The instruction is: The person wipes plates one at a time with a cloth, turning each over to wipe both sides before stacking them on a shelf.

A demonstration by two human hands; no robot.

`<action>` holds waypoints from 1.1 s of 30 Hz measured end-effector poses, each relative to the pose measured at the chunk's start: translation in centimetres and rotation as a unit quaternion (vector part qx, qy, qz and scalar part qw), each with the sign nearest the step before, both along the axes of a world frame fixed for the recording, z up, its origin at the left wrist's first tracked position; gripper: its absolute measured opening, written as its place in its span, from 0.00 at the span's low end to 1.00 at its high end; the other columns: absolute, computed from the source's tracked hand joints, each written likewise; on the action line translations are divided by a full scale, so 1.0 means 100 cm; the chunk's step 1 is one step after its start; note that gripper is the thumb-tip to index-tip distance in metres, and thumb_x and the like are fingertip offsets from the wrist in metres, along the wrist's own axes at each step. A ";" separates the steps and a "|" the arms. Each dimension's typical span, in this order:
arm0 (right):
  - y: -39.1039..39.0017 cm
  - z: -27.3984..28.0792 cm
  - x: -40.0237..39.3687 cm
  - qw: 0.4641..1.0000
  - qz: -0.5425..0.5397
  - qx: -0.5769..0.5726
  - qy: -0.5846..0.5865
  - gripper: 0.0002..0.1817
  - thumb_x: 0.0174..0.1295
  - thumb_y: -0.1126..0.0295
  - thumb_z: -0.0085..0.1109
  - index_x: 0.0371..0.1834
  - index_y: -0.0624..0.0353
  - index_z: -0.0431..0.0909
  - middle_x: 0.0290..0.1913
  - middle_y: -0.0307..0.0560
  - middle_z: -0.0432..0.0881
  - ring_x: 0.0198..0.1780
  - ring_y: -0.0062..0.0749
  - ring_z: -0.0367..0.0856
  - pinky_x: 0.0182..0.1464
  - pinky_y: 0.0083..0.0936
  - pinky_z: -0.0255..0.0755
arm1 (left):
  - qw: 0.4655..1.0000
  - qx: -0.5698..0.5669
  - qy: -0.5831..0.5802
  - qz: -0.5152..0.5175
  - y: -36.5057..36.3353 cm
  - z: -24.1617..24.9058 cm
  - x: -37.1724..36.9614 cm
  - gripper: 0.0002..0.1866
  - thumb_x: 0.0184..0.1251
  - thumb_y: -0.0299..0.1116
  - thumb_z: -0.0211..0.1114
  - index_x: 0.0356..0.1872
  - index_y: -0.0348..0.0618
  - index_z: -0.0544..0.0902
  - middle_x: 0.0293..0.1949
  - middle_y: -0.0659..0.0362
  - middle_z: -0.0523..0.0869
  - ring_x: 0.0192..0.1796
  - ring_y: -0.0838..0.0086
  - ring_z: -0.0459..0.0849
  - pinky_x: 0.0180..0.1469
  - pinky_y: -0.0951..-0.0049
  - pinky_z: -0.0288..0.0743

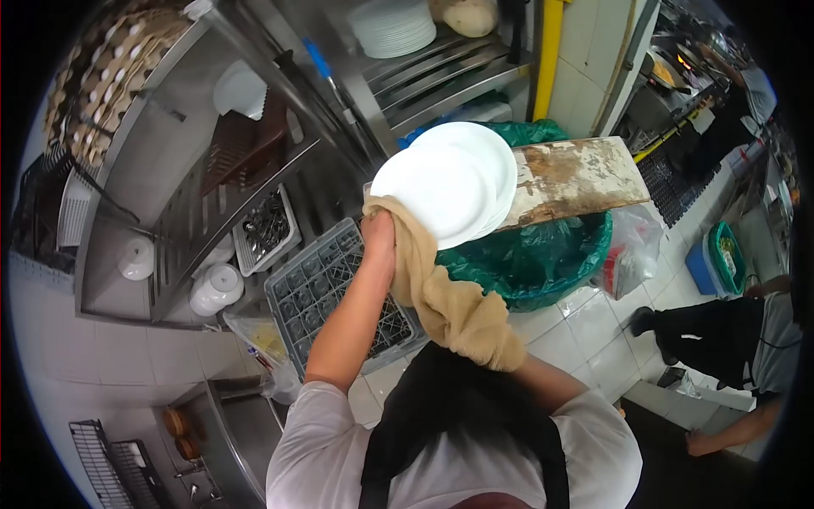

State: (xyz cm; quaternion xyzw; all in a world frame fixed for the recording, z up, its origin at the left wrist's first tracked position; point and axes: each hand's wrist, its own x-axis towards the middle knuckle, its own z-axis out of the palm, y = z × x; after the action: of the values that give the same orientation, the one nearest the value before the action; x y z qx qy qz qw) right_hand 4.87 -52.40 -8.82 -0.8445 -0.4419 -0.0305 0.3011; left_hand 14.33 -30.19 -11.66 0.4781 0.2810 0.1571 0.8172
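Note:
A white plate (434,191) is in my left hand (379,233), gripped at its left edge through a tan cloth (437,297). The cloth hangs from the plate's edge and drapes over my right forearm, so my right hand is hidden beneath it. Just behind the held plate, a stack of white plates (502,170) sits on a worn wooden board (585,178). The board lies across a bin lined with a green bag (543,254).
A grey dish rack (288,297) stands at left below a white cutlery basket (284,229). Steel shelves (458,81) hold more plates (392,25). A yellow pipe (547,59) rises behind the bin. Other people (721,335) are at the right.

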 end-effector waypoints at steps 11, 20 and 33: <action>-0.005 -0.036 0.029 0.990 0.067 0.008 0.124 0.26 0.54 0.65 0.66 0.58 0.61 0.79 0.57 0.59 0.80 0.55 0.57 0.81 0.51 0.40 0.79 | 0.924 0.228 0.166 -0.259 0.081 -0.001 -0.049 0.22 0.78 0.36 0.58 0.66 0.36 0.77 0.64 0.50 0.82 0.63 0.65 0.82 0.62 0.64 0.76; 0.102 0.043 0.068 0.992 -0.023 0.122 0.023 0.20 0.55 0.67 0.66 0.52 0.58 0.80 0.48 0.54 0.81 0.47 0.52 0.83 0.44 0.36 0.78 | 0.665 0.610 0.087 -0.423 0.236 0.131 -0.064 0.30 0.60 0.40 0.79 0.63 0.43 0.83 0.61 0.51 0.86 0.58 0.62 0.88 0.60 0.62 0.81; 0.229 0.165 0.058 0.990 -0.014 -0.078 0.113 0.12 0.57 0.68 0.67 0.43 0.56 0.81 0.37 0.48 0.81 0.38 0.44 0.85 0.37 0.30 0.78 | 0.459 0.870 0.096 0.150 0.507 0.193 0.239 0.28 0.61 0.41 0.75 0.63 0.55 0.79 0.61 0.58 0.79 0.65 0.56 0.77 0.63 0.52 0.76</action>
State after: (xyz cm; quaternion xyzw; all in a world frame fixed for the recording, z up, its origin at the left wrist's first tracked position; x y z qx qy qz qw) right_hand 10.67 -29.47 7.65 -0.8696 -0.3938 0.0958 0.2821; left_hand 38.27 20.47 7.68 0.9036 0.1425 0.3935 -0.0916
